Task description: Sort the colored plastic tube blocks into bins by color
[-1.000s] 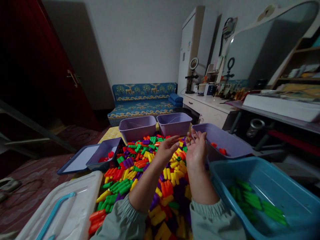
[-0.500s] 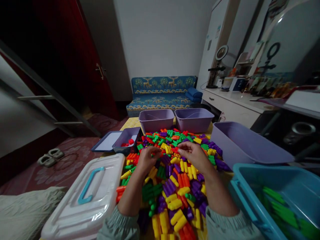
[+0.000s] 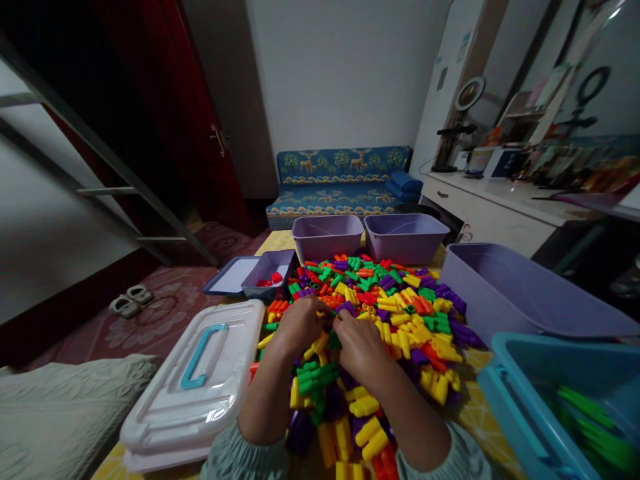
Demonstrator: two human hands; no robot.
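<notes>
Left hand [image 3: 300, 327] and right hand [image 3: 363, 343] curl close (contents: can't tell). Just 1 nudge could scatter crowded pieces [image 3: 400, 320].

Both arms, viewed from above, reach forward and converge toward the midline. The left forearm [image 3: 263, 400] slants inward from its gathered sleeve cuff; the right forearm [image 3: 413, 417] slants inward from the opposite side. The left hand [image 3: 301, 327] and right hand [image 3: 361, 343] lie just beside each other, backs upward, wrists bent slightly, fingers curled; the fingertips are partly hidden, obscuring their grip.
</notes>
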